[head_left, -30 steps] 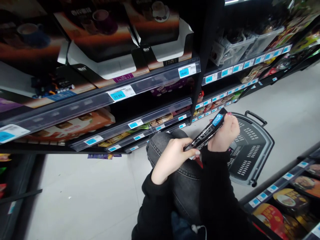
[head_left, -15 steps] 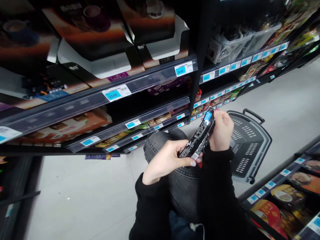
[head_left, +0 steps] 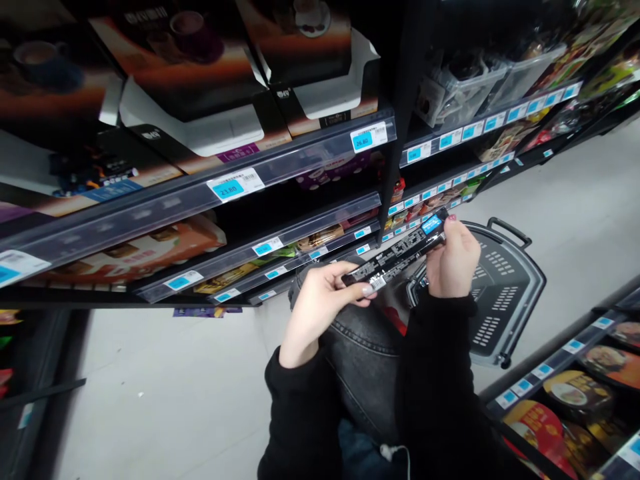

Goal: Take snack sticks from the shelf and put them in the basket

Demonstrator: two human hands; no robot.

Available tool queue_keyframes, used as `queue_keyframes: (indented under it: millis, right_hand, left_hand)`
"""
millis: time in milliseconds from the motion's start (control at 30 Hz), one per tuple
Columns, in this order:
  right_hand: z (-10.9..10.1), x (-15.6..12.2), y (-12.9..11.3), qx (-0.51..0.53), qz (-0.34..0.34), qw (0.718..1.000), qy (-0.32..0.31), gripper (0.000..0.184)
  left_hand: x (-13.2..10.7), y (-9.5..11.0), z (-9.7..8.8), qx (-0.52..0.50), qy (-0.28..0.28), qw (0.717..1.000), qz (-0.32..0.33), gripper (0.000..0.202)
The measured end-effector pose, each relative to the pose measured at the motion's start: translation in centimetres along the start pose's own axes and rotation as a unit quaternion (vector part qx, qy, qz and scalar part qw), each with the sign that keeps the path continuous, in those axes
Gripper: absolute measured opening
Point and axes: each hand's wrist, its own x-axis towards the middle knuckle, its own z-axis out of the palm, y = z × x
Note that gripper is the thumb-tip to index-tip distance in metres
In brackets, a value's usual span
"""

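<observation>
Between my two hands stretches a narrow black stick packet (head_left: 400,255) with white print, a barcode at its left end and a blue patch at its right end. My left hand (head_left: 325,293) pinches the barcode end between thumb and fingers. At the blue end, my right hand (head_left: 453,257) grips the packet, fingers closed. The packet slants up to the right above my knee (head_left: 360,333). Some fingers of each hand are hidden behind it.
A grey shopping basket (head_left: 520,283) stands on the floor to the right. Shelves with drink-mix boxes (head_left: 195,127) and price tags (head_left: 235,185) run along the left and front. Bowl-shaped food tubs (head_left: 575,390) fill a low shelf at lower right.
The packet has turned to a flatter slant and is stretched straighter. My right hand has moved slightly right and my left hand slightly up and left.
</observation>
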Motion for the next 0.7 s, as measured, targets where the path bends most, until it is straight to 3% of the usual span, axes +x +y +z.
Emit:
queue_keyframes:
  millis: [100, 233, 367, 500, 700]
  right_hand:
    - [-0.3, 0.1, -0.2, 0.0, 0.017, 0.999, -0.033, 0.018]
    - [-0.5, 0.0, -0.8, -0.012, 0.064, 0.988, -0.138, 0.025]
    - [-0.6, -0.4, -1.3, -0.024, 0.082, 0.975, -0.207, 0.026]
    - [-0.5, -0.8, -1.3, -0.033, 0.08, 0.969, -0.23, 0.019]
    - [-0.5, -0.8, -1.4, -0.022, 0.071, 0.969, -0.237, 0.018]
  left_hand:
    - [0.7, -0.5, -0.1, -0.047, 0.076, 0.993, 0.079, 0.023]
    - [1.3, -0.8, -0.4, -0.071, 0.169, 0.962, 0.2, 0.014]
    - [1.5, -1.0, -0.9, -0.073, 0.233, 0.933, 0.264, 0.015]
    - [1.5, -1.3, -1.0, -0.08, 0.277, 0.905, 0.313, 0.014]
    - [1.5, -1.6, -0.8, -0.055, 0.294, 0.881, 0.368, 0.011]
